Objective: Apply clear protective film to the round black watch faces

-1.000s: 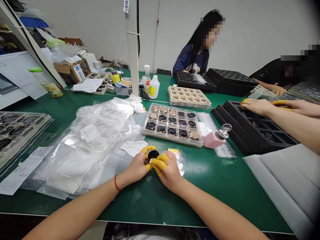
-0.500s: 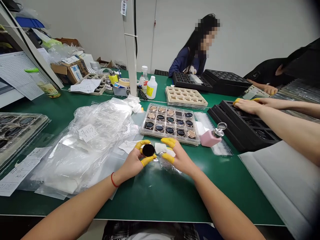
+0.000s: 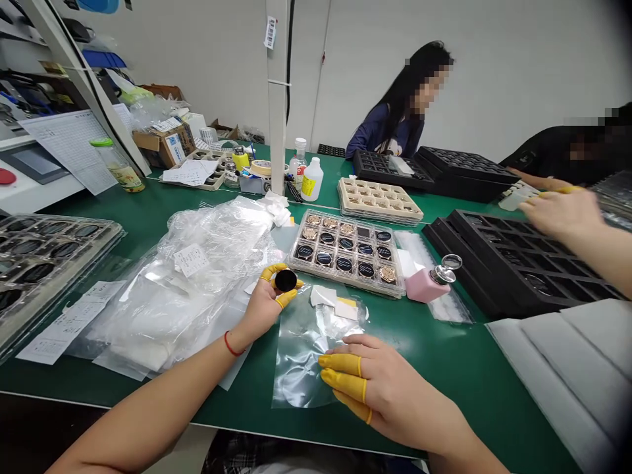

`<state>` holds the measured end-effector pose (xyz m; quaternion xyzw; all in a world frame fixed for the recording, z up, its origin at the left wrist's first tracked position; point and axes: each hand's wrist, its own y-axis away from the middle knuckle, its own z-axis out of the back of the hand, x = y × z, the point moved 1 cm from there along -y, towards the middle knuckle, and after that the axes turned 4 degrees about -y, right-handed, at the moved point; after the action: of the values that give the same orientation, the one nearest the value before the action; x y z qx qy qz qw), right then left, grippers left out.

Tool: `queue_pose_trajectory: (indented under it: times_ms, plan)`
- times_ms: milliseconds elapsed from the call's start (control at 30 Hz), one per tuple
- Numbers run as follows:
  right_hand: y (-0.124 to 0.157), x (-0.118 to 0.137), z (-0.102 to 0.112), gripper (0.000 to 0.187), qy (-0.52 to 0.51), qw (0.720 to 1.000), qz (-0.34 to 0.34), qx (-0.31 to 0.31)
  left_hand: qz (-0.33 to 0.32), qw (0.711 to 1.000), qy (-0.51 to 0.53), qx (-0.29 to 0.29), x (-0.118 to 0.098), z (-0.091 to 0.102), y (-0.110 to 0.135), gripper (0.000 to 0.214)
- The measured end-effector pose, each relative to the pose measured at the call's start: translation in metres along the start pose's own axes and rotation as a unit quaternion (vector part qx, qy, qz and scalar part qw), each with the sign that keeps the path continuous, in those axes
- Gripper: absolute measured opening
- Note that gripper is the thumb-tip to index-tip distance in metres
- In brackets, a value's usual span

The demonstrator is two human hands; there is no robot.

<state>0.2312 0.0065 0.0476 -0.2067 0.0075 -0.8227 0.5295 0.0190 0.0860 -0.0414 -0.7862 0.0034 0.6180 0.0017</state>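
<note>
My left hand (image 3: 265, 304), with yellow finger cots, grips a small round black disc (image 3: 286, 281) by its edge between thumb and fingers. My right hand (image 3: 382, 387) also wears yellow cots; its fingers stretch out over a clear plastic bag (image 3: 296, 378) lying on the table, and whether they touch it I cannot tell. Folded white wipes (image 3: 324, 295) lie at the bag's upper end, beside a bit of yellow. Behind my hands stands a clear tray (image 3: 323, 271) of round black and gold pieces in square compartments. A pink pump bottle (image 3: 427, 285) stands to its right.
Crumpled plastic bags (image 3: 153, 296) cover the left side of the green table (image 3: 444, 375). Another disc tray (image 3: 111, 236) is at far left. Black foam trays (image 3: 474, 270) stand at right, where a co-worker's hand (image 3: 563, 209) reaches over. A white post (image 3: 277, 99) rises behind.
My right hand has left the white wipe and come down towards me over the clear bag. The wipe now lies on the table. My left hand still holds the disc. The co-worker's hands moved away from the foam tray.
</note>
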Motion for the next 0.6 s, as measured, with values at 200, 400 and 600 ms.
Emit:
queue_pose_trajectory:
  times_ms: [200, 400, 600]
  plan:
    - [-0.011, -0.008, -0.031, 0.036, -0.068, 0.995, -0.009, 0.07, -0.074, 0.996, -0.046, -0.026, -0.005, 0.004, 0.001, 0.05]
    - [-0.032, -0.005, -0.046, 0.034, -0.136, 0.988, 0.005, 0.073, -0.179, 0.973, -0.091, -0.114, -0.067, 0.052, 0.029, 0.047]
    - [-0.061, -0.024, -0.072, 0.027, -0.108, 0.992, -0.022, 0.058, -0.26, 0.803, -0.264, -0.467, -0.13, 0.206, 0.133, 0.06]
